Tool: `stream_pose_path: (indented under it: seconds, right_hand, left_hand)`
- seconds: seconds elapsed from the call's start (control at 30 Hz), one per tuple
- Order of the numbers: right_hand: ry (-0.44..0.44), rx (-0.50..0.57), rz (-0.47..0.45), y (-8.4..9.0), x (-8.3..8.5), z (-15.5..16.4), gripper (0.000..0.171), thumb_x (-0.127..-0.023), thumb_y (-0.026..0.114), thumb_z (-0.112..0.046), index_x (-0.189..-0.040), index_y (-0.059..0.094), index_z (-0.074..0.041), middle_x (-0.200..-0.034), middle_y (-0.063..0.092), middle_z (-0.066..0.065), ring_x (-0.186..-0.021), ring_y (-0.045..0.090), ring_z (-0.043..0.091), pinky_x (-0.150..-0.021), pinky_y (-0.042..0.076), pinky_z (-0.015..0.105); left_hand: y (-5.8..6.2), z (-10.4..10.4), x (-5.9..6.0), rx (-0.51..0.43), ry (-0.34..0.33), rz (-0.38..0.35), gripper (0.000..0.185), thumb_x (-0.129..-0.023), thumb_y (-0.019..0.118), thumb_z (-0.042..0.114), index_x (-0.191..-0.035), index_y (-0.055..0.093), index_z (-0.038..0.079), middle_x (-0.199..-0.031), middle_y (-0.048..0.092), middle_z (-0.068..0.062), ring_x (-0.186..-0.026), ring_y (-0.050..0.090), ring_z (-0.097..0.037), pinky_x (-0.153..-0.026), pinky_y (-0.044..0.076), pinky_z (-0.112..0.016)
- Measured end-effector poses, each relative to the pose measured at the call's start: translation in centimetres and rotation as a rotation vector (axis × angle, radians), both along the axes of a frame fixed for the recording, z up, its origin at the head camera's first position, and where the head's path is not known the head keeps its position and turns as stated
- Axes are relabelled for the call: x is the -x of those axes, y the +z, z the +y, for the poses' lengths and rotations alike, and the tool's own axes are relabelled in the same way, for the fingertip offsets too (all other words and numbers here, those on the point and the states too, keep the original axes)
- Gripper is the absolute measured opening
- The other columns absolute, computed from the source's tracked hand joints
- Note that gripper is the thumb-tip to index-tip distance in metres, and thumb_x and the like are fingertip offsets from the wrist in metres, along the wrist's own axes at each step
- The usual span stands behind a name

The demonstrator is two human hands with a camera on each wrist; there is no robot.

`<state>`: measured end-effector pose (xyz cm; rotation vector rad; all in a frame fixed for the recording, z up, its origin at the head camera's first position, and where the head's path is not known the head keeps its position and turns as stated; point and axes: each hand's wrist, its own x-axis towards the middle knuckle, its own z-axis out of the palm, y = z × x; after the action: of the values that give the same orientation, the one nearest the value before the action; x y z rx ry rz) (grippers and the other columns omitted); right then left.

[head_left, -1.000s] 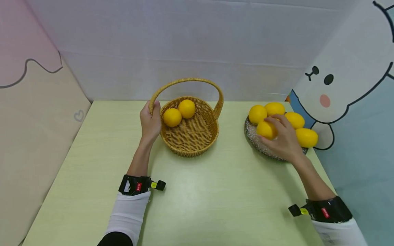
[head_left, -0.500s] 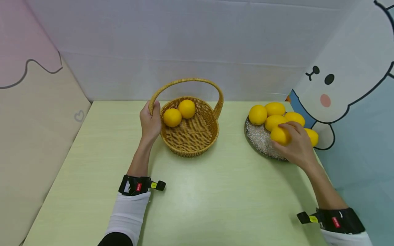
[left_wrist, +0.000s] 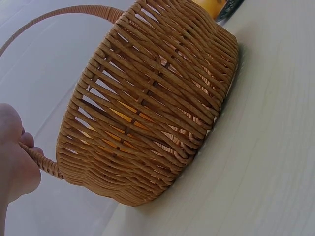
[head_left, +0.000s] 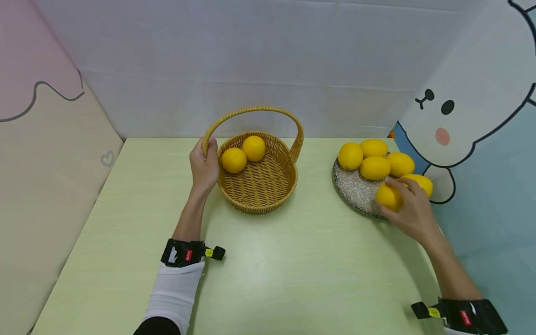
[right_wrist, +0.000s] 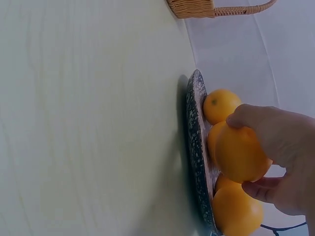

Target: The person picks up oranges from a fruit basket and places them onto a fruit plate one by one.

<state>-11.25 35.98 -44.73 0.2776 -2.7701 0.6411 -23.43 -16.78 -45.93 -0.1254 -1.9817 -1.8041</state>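
Observation:
My left hand [head_left: 204,168] grips the left side of the handle of a round wicker basket [head_left: 258,204]. Two yellow-orange oranges, a front orange [head_left: 234,160] and a back orange [head_left: 253,148], lie inside at the basket's left. On the right, my right hand [head_left: 413,211] holds an orange [head_left: 388,197] between thumb and fingers at the near right of a speckled plate [head_left: 355,191]. Several more oranges [head_left: 374,168] sit along the plate's far and right sides. In the right wrist view, the held orange [right_wrist: 242,155] appears in front of others. Whether it touches the plate cannot be told.
Both the basket and the plate stand on a pale green table [head_left: 284,270]. A light wall [head_left: 259,60] rises behind the table. To the right is a panel [head_left: 481,195] with a cartoon animal, close to the plate.
My right hand has moved right and nearer across the plate with the held orange, uncovering the oranges farther back. The left hand and basket have stayed in place.

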Motion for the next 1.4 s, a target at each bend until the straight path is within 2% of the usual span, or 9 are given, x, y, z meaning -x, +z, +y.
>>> stream_pose_path:
  seconds: [0.13,0.5,0.93,1.1,1.4]
  right_hand:
    - [0.016,-0.025,0.008,-0.6,-0.3,0.4,0.059,-0.081,0.094,-0.006,-0.133,0.069,0.003,-0.144,0.058,0.039,-0.124,0.055,0.063,-0.097,0.044,0.076]
    - [0.021,-0.109,-0.007,-1.4,-0.7,0.8,0.061,-0.079,0.096,-0.003,-0.133,0.069,0.001,-0.146,0.057,0.039,-0.123,0.055,0.066,-0.098,0.046,0.082]
    - [0.004,-0.122,-0.123,-0.6,-0.6,0.8,0.061,-0.087,0.09,-0.007,-0.142,0.064,0.001,-0.151,0.052,0.039,-0.129,0.05,0.068,-0.1,0.044,0.085]
    - [-0.007,-0.139,-0.123,-0.6,-0.5,0.8,0.061,-0.089,0.09,-0.011,-0.143,0.064,0.002,-0.151,0.053,0.04,-0.13,0.05,0.069,-0.102,0.043,0.084]
    - [-0.02,-0.139,-0.108,-0.5,-0.4,0.7,0.058,-0.092,0.086,-0.019,-0.142,0.064,0.002,-0.15,0.054,0.039,-0.129,0.05,0.069,-0.101,0.044,0.082]
  left_hand:
    - [0.0,0.0,0.0,0.005,0.002,0.007,0.042,-0.121,0.054,0.036,-0.083,0.046,0.019,-0.065,0.034,0.011,-0.053,0.027,-0.005,-0.048,0.018,-0.021]
    - [0.0,0.0,0.0,-0.004,-0.002,0.003,0.041,-0.121,0.054,0.035,-0.084,0.047,0.019,-0.066,0.035,0.011,-0.054,0.028,-0.006,-0.049,0.019,-0.021]
    - [-0.1,0.0,0.1,-0.005,0.001,0.002,0.04,-0.122,0.053,0.032,-0.084,0.048,0.018,-0.065,0.034,0.009,-0.053,0.027,-0.006,-0.048,0.019,-0.021]
    - [0.0,0.0,0.1,0.0,0.004,0.01,0.039,-0.122,0.053,0.025,-0.084,0.047,0.018,-0.065,0.034,0.009,-0.054,0.027,-0.006,-0.049,0.018,-0.021]
    - [-0.1,0.1,0.1,-0.002,0.005,0.008,0.039,-0.122,0.053,0.025,-0.084,0.047,0.018,-0.065,0.034,0.01,-0.054,0.028,-0.006,-0.049,0.019,-0.021]
